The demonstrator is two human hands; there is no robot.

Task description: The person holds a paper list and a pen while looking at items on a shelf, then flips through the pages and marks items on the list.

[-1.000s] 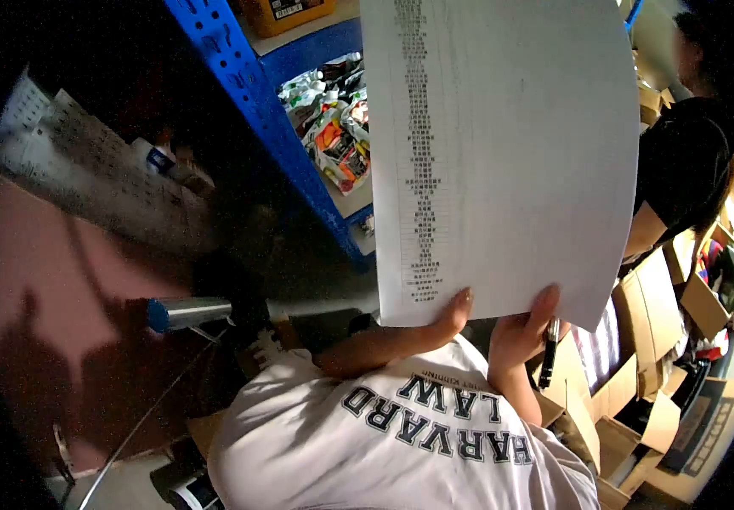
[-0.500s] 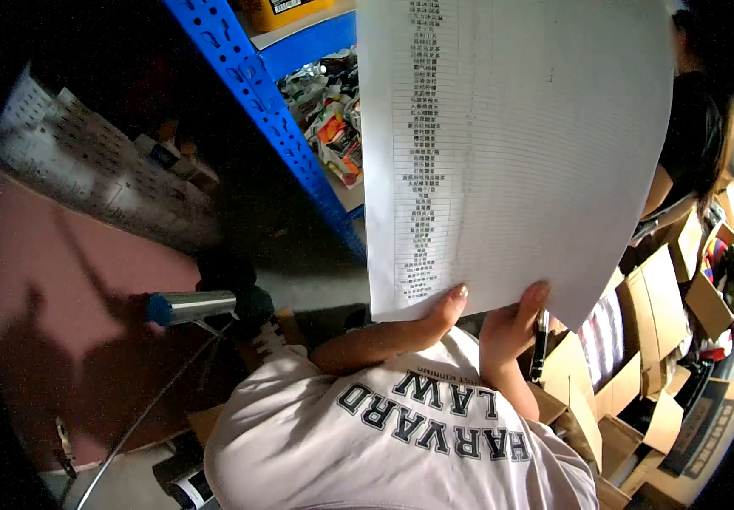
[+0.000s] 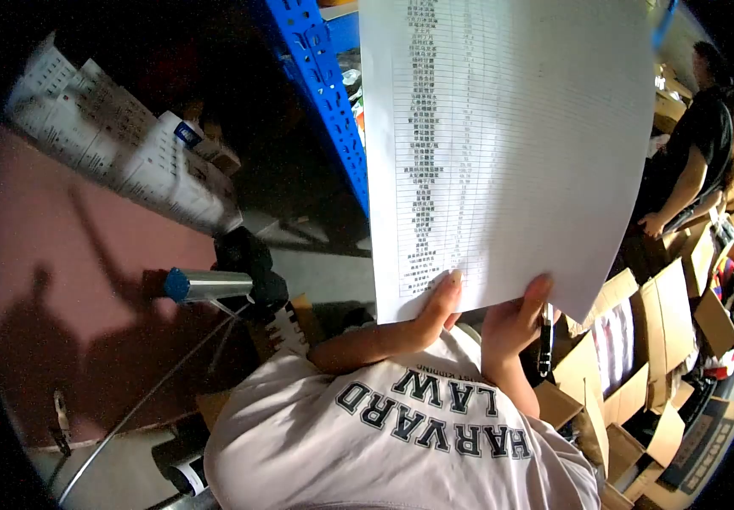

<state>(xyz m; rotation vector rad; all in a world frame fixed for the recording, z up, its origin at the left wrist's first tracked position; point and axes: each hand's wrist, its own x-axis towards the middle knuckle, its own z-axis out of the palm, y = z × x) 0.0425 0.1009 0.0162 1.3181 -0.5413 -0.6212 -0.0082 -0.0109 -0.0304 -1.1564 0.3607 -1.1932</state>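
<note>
A printed sheet of paper point(image 3: 520, 170) is held up before me, with a column of small characters, some figures and ruled lines. My left hand point(image 3: 430, 314) grips its bottom edge, thumb on the front and fingers behind. At the same edge further right, my right hand point(image 3: 511, 323) pinches the paper with its thumb on the front. A black pen point(image 3: 545, 340) hangs from my right hand, below the sheet. The fingers behind the paper are largely hidden.
Opened cardboard boxes point(image 3: 668, 314) crowd the right side. A person in black point(image 3: 698, 161) stands behind them. Blue shelving point(image 3: 320, 93) rises behind the sheet. On the left are a metal tube point(image 3: 209, 286) with a blue end and a reddish-brown surface point(image 3: 112, 280).
The view has shifted, so the shelving now shows further right and more of the person in black is visible. Both hands keep their grip on the paper, and the pen stays in the right hand.
</note>
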